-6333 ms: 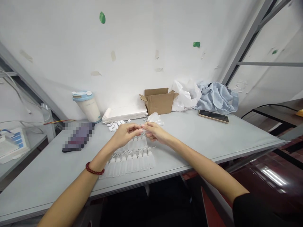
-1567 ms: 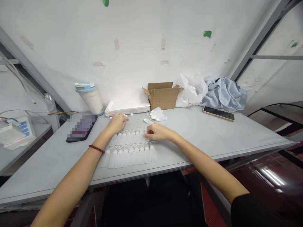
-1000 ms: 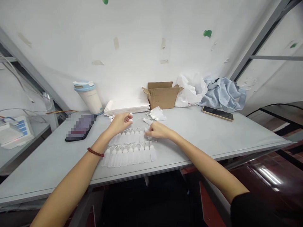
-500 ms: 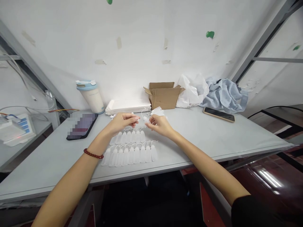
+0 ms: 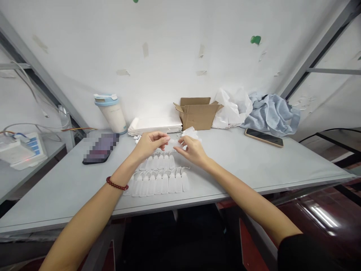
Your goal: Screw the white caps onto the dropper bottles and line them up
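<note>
My left hand is over the table with thumb and fingertips pinched together; what they hold is too small to make out. Facing it, my right hand has thumb and fingers curled around a small translucent plastic piece, which sits blurred in the gap between both hands. Below them lie two rows of frosted, bottle-shaped plastic pieces with white strings at their necks: a front row near the table edge and a back row, partly behind my left hand. Small white parts lie just beyond my left hand.
Along the wall stand a tilted cup, a stack of white envelopes, an open cardboard box, a white plastic bag and a blue cloth. Phones lie left and right. Clear plastic lies behind my right hand.
The view has shifted slightly, so things sit a little further right. My left fingertips have come closer to my right hand, and the string seen between them no longer shows clearly.
</note>
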